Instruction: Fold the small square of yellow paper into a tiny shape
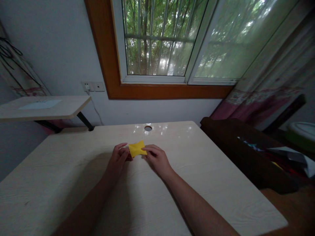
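Just below the middle of the frame we hold a folded yellow paper (137, 148) low over the pale tabletop (73, 170) — our left hand (119, 158) at its left edge, our right hand (157, 157) at its right. Each grip is narrow, fingertips pinched on the paper's edge. Whether the paper touches the tabletop we cannot tell. Just above it in the frame, a round hole (148, 128) pierces the tabletop.
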The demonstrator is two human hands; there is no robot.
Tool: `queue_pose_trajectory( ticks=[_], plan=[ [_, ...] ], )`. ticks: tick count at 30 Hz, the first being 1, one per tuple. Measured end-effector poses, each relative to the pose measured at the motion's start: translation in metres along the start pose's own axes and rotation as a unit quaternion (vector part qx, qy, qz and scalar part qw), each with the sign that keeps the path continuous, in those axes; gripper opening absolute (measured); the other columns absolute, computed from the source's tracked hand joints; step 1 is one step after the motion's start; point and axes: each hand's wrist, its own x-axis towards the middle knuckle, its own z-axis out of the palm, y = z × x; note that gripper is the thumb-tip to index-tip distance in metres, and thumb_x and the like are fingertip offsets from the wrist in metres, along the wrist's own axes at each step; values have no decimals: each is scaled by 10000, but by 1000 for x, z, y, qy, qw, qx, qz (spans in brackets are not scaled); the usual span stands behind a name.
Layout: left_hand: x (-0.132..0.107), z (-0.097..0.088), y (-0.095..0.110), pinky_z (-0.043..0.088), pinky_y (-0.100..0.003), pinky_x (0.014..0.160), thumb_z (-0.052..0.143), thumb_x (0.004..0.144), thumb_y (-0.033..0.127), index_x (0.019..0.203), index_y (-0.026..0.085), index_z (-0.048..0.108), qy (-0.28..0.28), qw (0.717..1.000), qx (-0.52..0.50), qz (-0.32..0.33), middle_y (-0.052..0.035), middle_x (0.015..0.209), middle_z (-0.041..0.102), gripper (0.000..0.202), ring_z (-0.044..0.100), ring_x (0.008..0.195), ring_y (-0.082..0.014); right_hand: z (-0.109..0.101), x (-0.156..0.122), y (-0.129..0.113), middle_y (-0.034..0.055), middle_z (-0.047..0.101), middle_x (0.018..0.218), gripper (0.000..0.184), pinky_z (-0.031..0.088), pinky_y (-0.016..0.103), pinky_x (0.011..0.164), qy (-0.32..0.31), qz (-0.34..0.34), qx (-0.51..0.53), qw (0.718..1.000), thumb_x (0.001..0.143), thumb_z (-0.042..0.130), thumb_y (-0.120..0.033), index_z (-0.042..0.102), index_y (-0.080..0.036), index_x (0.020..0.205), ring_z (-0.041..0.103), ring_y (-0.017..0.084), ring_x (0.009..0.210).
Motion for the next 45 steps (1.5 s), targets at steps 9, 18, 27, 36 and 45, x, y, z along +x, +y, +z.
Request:
queue_pose_trajectory(
  ticks=[9,18,27,36,45],
  plan=[
    [5,2,-2,548,-301,689,727,744,345,1139,171,468,-19,999,27,-5,3,804,651,503,657,730,-163,2,-3,5,67,680,1044,305,525,290,818,-26,-38,-28,999,841,567,-94,736,-262,1031,642,169,956],
    [5,-2,-2,510,-295,746,699,759,313,1018,171,552,-6,998,63,-4,-15,857,657,330,636,802,-163,1,-3,1,65,676,1032,343,519,299,825,-27,-37,-37,998,835,546,-76,734,-270,1045,633,171,958],
    [5,-3,4,480,-283,726,682,752,322,981,167,632,-15,997,64,-34,-18,839,659,281,608,768,-162,-1,-3,-3,65,683,1017,364,511,297,797,-27,-19,-37,999,809,549,-63,740,-267,1043,630,176,939],
    [5,-5,9,420,-251,678,612,803,309,807,155,659,-63,990,121,-24,-5,744,611,160,540,726,-153,0,-3,1,59,672,1002,346,505,285,772,-32,-17,-34,999,799,562,-69,743,-262,1022,620,162,879],
    [6,-5,9,448,-267,710,613,804,335,831,167,667,-60,990,124,-30,-14,779,635,178,572,749,-168,0,-1,1,56,681,996,388,495,278,732,-37,-19,-41,998,775,562,-42,742,-274,1029,624,165,865]
  ],
)
